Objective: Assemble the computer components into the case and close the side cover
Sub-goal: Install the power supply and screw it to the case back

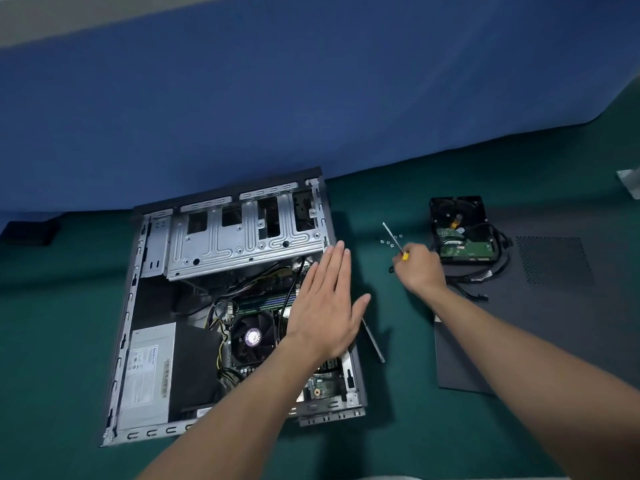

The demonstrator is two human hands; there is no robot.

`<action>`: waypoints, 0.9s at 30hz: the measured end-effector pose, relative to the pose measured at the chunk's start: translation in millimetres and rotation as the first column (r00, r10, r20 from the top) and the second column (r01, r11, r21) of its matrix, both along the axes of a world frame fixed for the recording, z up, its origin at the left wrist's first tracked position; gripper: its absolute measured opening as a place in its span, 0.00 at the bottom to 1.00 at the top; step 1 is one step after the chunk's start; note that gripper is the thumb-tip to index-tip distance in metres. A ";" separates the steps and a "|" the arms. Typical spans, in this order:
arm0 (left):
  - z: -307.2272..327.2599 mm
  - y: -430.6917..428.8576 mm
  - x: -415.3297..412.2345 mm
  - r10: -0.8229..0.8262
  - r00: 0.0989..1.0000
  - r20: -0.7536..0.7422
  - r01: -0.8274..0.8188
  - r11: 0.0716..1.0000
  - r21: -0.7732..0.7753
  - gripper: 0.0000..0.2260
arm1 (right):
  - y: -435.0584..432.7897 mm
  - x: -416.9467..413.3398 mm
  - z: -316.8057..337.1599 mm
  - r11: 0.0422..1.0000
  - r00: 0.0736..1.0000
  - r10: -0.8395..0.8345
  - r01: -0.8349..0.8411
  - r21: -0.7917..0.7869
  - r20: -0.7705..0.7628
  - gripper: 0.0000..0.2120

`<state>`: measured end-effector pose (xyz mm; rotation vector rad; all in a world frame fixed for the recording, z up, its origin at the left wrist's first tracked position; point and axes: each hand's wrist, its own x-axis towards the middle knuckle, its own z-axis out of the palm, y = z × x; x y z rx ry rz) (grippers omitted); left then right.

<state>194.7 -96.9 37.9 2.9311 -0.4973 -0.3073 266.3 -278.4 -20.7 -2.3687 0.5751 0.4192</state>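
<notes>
Screwdriver handle (404,255) mostly inside right hand (420,268)

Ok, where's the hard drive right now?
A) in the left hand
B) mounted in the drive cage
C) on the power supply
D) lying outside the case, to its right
D: the hard drive lies circuit board up, to the right of the open case, just beyond the right hand gripping the screwdriver.

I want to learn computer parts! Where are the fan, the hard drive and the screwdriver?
fan (252,337): head view, purple hub.
hard drive (464,245): head view, green board.
screwdriver (392,237): head view, metal shaft.
</notes>
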 end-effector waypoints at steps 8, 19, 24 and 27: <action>-0.5 -0.2 2.2 -0.024 0.999 0.035 0.026 0.997 -0.069 0.31 | 5.6 39.1 -25.5 0.988 0.999 0.031 -0.024 -0.152 0.044 0.07; -5.9 2.0 6.8 0.003 1.000 0.010 0.000 0.968 -0.250 0.28 | 8.0 50.0 -43.7 0.969 0.995 0.090 -0.080 -0.234 0.032 0.08; -7.0 0.8 6.6 0.011 1.000 0.003 -0.010 0.967 -0.253 0.30 | 11.4 43.7 -37.2 0.986 0.992 0.028 -0.007 -0.166 0.123 0.08; -8.0 0.2 6.4 0.014 1.000 0.004 -0.012 0.971 -0.239 0.32 | 19.6 36.0 -24.1 0.999 0.974 -0.049 0.051 -0.004 0.221 0.07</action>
